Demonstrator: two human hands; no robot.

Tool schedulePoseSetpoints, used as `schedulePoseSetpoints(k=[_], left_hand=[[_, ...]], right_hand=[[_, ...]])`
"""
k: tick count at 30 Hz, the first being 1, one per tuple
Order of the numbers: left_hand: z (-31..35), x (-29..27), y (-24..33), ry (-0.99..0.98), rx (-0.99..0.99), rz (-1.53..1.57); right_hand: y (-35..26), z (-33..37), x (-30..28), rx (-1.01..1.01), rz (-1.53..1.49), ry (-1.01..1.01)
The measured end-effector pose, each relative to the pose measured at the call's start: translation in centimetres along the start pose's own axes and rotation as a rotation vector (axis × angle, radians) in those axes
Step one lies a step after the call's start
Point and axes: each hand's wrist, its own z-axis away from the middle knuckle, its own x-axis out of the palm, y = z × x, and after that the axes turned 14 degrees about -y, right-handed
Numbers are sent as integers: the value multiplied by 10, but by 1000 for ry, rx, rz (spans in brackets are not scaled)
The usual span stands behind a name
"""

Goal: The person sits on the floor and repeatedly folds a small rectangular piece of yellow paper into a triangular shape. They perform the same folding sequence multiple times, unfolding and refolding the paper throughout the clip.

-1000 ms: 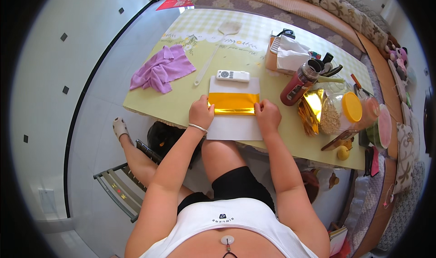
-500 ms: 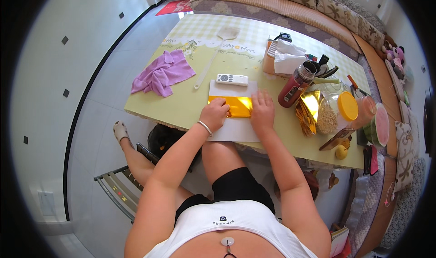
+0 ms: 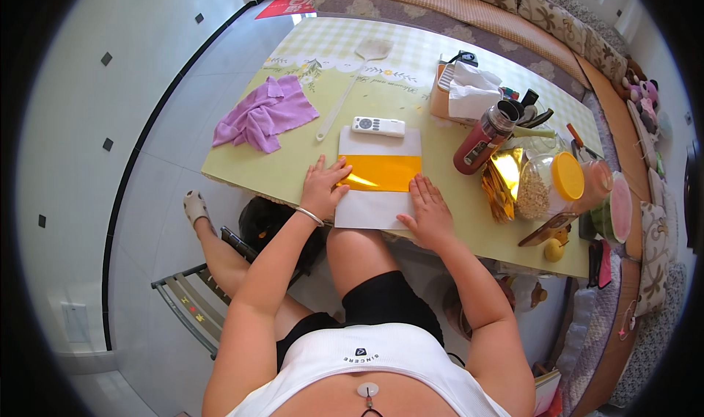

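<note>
A strip of shiny gold foil paper (image 3: 381, 173) lies flat across a white sheet of paper (image 3: 378, 210) near the table's front edge. My left hand (image 3: 323, 188) rests with spread fingers at the foil's left end, fingertips on its edge. At the other end my right hand (image 3: 431, 210) lies flat, its fingertips touching the foil's lower right corner. Neither hand grips anything. Across the upper part of the white sheet sits a white remote control (image 3: 378, 126).
A purple cloth (image 3: 265, 115) and a long-handled spatula (image 3: 356, 87) lie to the left. Toward the right stand a tissue box (image 3: 440, 98), a dark red flask (image 3: 480, 142), gold foil sheets (image 3: 500, 189), a yellow-lidded jar (image 3: 534, 189), a phone (image 3: 546, 228) and a cut watermelon (image 3: 614, 211).
Both hands have moved from on top of the foil to its two ends, the left going left and the right going down and outward. More of the foil now shows, smooth and flat.
</note>
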Motion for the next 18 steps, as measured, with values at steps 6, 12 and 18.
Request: schedulePoseSetpoints(k=[6,12,18], left_hand=[[-8,8,-35,105,-95,246],[13,-7,19,23,271,-208],[60,0,17,-207,14,-360]], right_hand=[[3,-3,-22,0,-118,-85],[-1,0,-18,0,-38,-48],[1,1,-12,-7,-42,-30]])
